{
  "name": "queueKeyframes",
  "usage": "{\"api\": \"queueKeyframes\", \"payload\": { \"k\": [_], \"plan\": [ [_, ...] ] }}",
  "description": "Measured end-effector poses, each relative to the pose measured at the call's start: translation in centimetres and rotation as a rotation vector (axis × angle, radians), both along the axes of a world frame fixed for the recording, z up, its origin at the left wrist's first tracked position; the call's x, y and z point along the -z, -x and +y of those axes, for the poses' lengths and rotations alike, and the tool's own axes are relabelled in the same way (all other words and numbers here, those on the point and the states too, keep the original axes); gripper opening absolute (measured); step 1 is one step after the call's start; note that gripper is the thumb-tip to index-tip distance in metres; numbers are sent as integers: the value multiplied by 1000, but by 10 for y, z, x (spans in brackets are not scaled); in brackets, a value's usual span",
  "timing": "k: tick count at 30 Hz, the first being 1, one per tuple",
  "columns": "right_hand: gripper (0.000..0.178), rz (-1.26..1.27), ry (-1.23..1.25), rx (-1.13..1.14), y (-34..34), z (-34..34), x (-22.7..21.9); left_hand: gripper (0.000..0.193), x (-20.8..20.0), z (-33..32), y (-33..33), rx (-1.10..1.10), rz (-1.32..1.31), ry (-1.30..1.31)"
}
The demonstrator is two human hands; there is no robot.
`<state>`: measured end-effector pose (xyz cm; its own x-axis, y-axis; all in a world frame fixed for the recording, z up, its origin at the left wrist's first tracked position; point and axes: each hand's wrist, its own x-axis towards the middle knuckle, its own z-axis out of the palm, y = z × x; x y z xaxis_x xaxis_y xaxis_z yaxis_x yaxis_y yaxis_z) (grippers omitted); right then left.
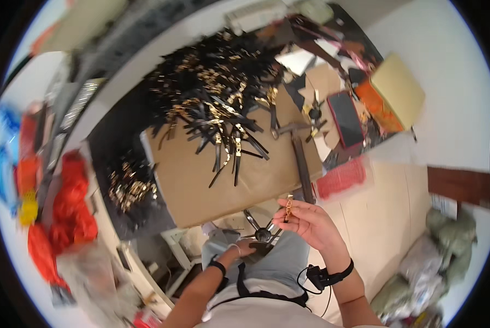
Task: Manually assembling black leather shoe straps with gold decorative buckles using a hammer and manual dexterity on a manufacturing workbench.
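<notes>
R hand [309, 223] pinches shiny gold link pc [289, 208] | L hand [246, 247]: can't tell grip | tangled blk straps [201, 74]

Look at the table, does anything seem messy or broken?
Nothing looks plainly broken or spilled. The black straps look messy, though: they're heaped in a tangle, with loose ends poking out over the brown board.

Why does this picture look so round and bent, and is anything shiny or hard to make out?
In the head view, the wide fisheye lens bends straight edges inside a dark rim; there too, light glints off the tangled heap of thin black strips with gold fittings; also in the head view, the small, gold-coloured piece in the right hand lacks fine detail.
</notes>
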<state>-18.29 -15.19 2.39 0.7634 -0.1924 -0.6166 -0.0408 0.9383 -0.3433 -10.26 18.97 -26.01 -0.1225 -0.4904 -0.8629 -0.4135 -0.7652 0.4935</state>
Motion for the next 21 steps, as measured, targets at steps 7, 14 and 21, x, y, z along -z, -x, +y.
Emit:
{"api": "queueKeyframes", "payload": {
  "k": [7, 14, 21],
  "plan": [
    [33, 26, -86, 47, -47, 86, 66, 109, 77, 64, 38, 248, -94, -86],
    [28, 183, 343, -109, -103, 102, 65, 94, 117, 21, -10, 0, 49, -160],
    [23, 277, 1023, -17, -92, 97, 153, 72, 108, -36, -72, -210, -14, 162]
  ]
}}
